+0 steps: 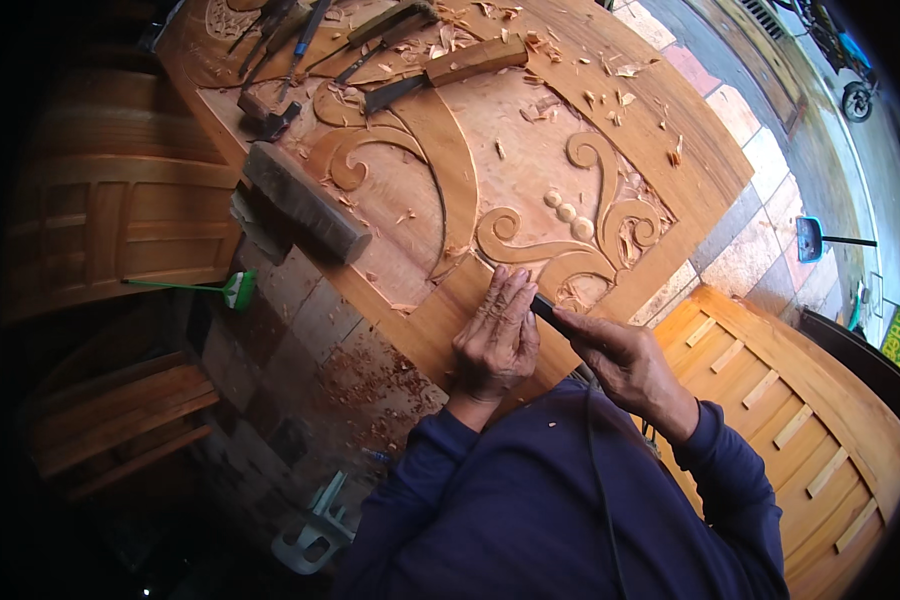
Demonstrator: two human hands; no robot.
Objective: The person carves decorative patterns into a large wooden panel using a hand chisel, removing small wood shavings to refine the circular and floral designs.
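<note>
Carving on the wooden panel [490, 170] looks well advanced: scrolls and beads are already cut, the near edge remains plain. The right hand [625, 365] clenches a dark chisel [550, 315]; the left hand [495, 335] lies flat, guiding the tip. Spare chisels [390, 45] (and a mallet [305, 200]) rest far left.

Both hands, left [495, 340] and right [620, 355], steady a chisel [550, 315] on the carved panel [490, 170].

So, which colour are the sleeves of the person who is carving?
Dark blue sleeves, seen best in the head view, the only one.
</note>
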